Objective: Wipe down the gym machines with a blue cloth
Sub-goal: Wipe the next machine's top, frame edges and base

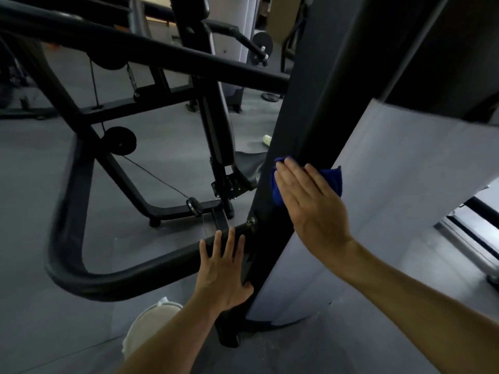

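Observation:
A black upright post point(305, 109) of a gym machine rises through the middle of the view. My right hand point(313, 203) lies flat with straight fingers on a blue cloth point(333, 179), pressing it against the post. The cloth shows at both sides of my palm. My left hand point(224, 271) rests lower down with spread fingers on a curved black bar point(113, 282) where it meets the post.
A pale grey shroud panel point(405, 190) covers the machine to the right of the post. Black frame tubes, pulleys point(120, 141) and a cable cross the left. A weight plate point(262, 44) hangs at the back. The floor is grey, with a small white object point(267, 140) on it.

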Motion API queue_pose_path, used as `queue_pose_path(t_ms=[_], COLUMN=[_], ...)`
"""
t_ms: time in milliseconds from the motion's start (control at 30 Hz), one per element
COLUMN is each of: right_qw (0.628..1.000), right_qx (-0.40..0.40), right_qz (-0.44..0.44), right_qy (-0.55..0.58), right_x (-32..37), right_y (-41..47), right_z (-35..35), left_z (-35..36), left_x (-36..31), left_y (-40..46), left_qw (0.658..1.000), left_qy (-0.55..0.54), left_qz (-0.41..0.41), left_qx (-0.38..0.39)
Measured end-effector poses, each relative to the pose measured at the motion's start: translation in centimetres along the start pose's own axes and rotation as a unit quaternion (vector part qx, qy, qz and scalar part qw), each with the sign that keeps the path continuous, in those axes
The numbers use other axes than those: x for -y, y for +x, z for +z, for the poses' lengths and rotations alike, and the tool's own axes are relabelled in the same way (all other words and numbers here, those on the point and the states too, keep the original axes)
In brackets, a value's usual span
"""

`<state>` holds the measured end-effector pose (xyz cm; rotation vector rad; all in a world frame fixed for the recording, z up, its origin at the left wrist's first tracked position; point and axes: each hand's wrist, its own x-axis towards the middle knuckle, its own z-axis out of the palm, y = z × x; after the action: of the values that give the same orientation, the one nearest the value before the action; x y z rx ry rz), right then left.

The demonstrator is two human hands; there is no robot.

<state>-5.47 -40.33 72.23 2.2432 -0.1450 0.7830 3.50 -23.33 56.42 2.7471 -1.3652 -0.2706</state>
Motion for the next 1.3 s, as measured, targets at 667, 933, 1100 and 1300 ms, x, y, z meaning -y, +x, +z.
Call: queue_pose_path(t_ms=[667, 933, 1100, 1300], right_qw=[0.997, 0.996, 0.993, 0.992], right_qx=[0.017, -0.073, -0.061, -0.04], right_qz=[-0.044, 0.049, 0.098, 0.116], right_qy=[0.056, 0.007, -0.007, 0.025], right_x=[-8.8, -20.5, -24.1, -24.8], right_y=[5.1, 13.7, 16.0, 16.1], right_z=[-9.8, -19.1, -20.6, -19.2], left_z=[-20.9, -39.4, -46.1, -48.2], left_x=[0.5, -4.9, -8.2, -9.1], left_y=[-2.8, -2.7, -2.0, -0.1], left_qw=[0.982, 0.916, 0.881, 0.892], left_qy=[-0.031, -0.038, -0.038, -0.011], left_qz=[0.149, 0.24, 0.271, 0.257], left_qx=[-0.114, -0.319, -0.386, -0.372])
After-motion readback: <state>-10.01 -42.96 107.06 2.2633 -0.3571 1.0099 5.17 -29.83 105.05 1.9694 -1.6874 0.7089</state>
